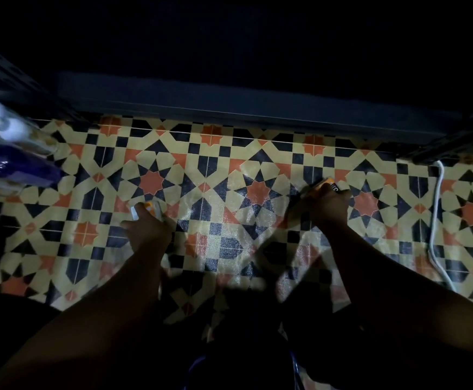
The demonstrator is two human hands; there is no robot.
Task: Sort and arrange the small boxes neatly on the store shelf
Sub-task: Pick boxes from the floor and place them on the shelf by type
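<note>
I look down at a patterned tile floor. My left hand (148, 228) grips a small orange and white box (148, 208), of which only the top end shows past my fingers. My right hand (326, 205) holds another small orange box (325, 185) with dark lettering, tilted, its upper edge visible above my knuckles. Both hands are low over the floor, about a body's width apart. The dark shelf edge (229, 108) runs across above them, and the shelf space behind it is too dark to see into.
Blurred white and purple bottles (7, 153) stand at the left edge. A white cable (438, 220) runs down the floor at the right. A dark metal upright (455, 144) slants in at the right. The tile floor (229, 235) spreads between my arms.
</note>
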